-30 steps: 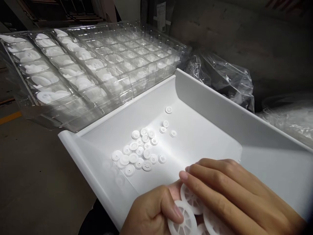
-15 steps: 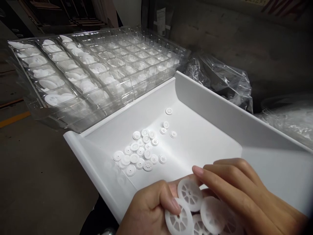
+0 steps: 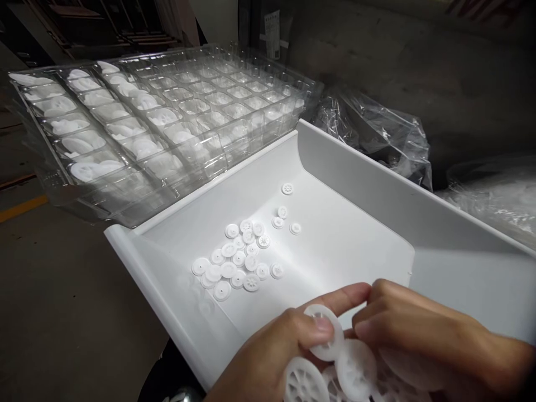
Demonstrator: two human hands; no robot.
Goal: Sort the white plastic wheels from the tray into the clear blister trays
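Note:
Several white plastic spoked wheels (image 3: 305, 382) rest in my left hand (image 3: 272, 340), whose thumb presses down on one wheel (image 3: 333, 346). My right hand (image 3: 422, 329) is close against it on the right, fingers curled in, fingertips near the left forefinger. Blurred translucent wheels (image 3: 408, 371) show under the right palm; whether the right fingers grip anything is hidden. Both hands are over the near end of a white scoop-shaped tray (image 3: 355, 229). Inside the tray, smaller white wheels (image 3: 238, 258) lie in a loose cluster towards the left, with a few apart farther back.
A clear compartment tray (image 3: 167, 184) stands behind and left of the white tray, with white parts (image 3: 96, 169) in many left-hand pockets. Clear plastic film (image 3: 385, 128) is bunched behind, with more plastic (image 3: 494, 195) at right. A dark wall (image 3: 419, 61) rises at the back.
My left thumb has shifted from the lower wheel to the upper one. My right fingers, stretched out before, have curled in and moved slightly right. The loose wheels in the tray lie as before.

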